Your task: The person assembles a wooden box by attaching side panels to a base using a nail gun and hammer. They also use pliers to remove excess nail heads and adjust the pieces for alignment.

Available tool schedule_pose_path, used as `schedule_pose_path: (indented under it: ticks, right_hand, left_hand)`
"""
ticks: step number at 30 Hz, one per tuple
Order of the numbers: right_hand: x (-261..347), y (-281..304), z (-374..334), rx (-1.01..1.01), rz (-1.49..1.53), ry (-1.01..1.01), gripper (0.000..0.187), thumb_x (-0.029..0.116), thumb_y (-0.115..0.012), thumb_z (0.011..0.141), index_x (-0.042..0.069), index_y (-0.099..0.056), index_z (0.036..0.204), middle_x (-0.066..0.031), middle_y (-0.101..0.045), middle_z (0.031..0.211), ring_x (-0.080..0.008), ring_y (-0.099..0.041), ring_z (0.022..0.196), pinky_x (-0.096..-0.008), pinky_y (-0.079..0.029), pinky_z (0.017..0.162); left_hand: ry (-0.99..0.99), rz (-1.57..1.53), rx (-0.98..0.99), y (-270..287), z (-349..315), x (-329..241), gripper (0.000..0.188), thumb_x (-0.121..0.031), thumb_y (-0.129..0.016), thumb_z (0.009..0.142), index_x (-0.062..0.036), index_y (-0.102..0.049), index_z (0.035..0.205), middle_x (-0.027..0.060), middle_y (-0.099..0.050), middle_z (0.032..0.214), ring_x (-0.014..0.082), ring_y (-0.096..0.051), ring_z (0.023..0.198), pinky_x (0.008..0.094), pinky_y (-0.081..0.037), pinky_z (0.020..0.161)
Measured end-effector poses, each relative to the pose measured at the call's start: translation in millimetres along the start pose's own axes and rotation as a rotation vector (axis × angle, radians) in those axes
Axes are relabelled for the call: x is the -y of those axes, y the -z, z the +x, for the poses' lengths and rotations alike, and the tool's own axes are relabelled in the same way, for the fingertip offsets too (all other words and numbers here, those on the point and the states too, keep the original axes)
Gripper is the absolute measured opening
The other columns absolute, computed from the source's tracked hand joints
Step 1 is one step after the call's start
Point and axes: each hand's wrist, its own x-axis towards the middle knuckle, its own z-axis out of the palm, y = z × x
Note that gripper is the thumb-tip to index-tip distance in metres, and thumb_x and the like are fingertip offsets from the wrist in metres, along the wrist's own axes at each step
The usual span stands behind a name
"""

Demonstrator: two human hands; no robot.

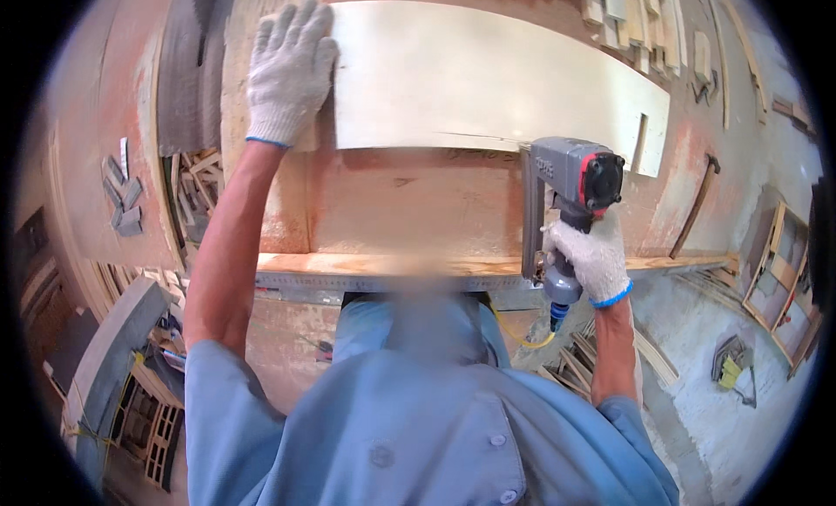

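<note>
A long pale wooden board [488,75] lies across the reddish workbench [392,219]. My left hand [287,79], in a white knit glove, rests flat at the board's left end, fingers stretched out and partly spread. Wrapped round the handle of a grey and black air nail gun [562,165] is my gloved right hand [601,258]. The gun is by the board's near edge, toward its right end; whether its tip touches the wood cannot be made out. A yellow air hose [527,342] runs from below its handle. Near the board's right end shows a narrow slot.
Nail strips [122,197] lie on the bench at the left. A hammer [697,205] rests at the right, with wood strips [636,18] piled at the far right. A wooden frame [778,275] and scrap wood [579,367] are beyond the bench edge.
</note>
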Motion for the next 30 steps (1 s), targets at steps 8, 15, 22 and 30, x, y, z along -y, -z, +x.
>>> schedule_pose_path:
  ticks: [8, 15, 22, 30]
  right_hand:
    - [31.0, -52.8, 17.1, 0.134, -0.039, -0.047, 0.023, 0.008, -0.075, 0.086, -0.001, -0.068, 0.106, -0.002, -0.065, 0.07, -0.0108, -0.062, 0.059, -0.0308, -0.05, 0.055]
    - [38.9, -94.8, 14.9, 0.25, -0.258, 0.039, 0.013, 0.008, -0.07, 0.087, 0.0, -0.069, 0.098, -0.0029, -0.066, 0.067, -0.0112, -0.064, 0.055, -0.0283, -0.05, 0.05]
    - [63.5, -141.1, 23.6, 0.356, -0.353, 0.14, 0.019, 0.016, -0.074, 0.086, 0.0, -0.071, 0.096, -0.0068, -0.067, 0.067, -0.0163, -0.067, 0.06, -0.0337, -0.053, 0.058]
    - [61.7, -122.8, 33.1, 0.403, -0.25, 0.128, 0.024, 0.012, -0.071, 0.09, -0.004, -0.068, 0.107, -0.0029, -0.065, 0.066, -0.0104, -0.064, 0.058, -0.0282, -0.051, 0.054]
  left_hand:
    - [-0.021, 0.072, -0.124, -38.8, -6.5, 29.7, 0.047, -0.038, -0.048, 0.112, -0.0161, -0.058, 0.152, 0.0094, -0.052, 0.161, 0.0287, -0.044, 0.152, 0.0433, -0.028, 0.13]
    - [0.045, 0.008, -0.133, -32.9, -14.3, 19.5, 0.046, -0.035, -0.051, 0.11, -0.0138, -0.06, 0.149, 0.0132, -0.053, 0.159, 0.032, -0.047, 0.149, 0.0437, -0.033, 0.126]
    - [0.202, -0.081, -0.114, -29.0, -10.8, 18.0, 0.045, -0.032, -0.054, 0.107, -0.0114, -0.061, 0.147, 0.0171, -0.055, 0.156, 0.0353, -0.05, 0.145, 0.0441, -0.039, 0.122]
    - [0.513, -0.316, -0.113, -0.7, -0.7, 2.8, 0.042, -0.025, -0.055, 0.106, -0.0066, -0.063, 0.142, 0.0204, -0.055, 0.154, 0.0397, -0.054, 0.141, 0.0444, -0.045, 0.116]
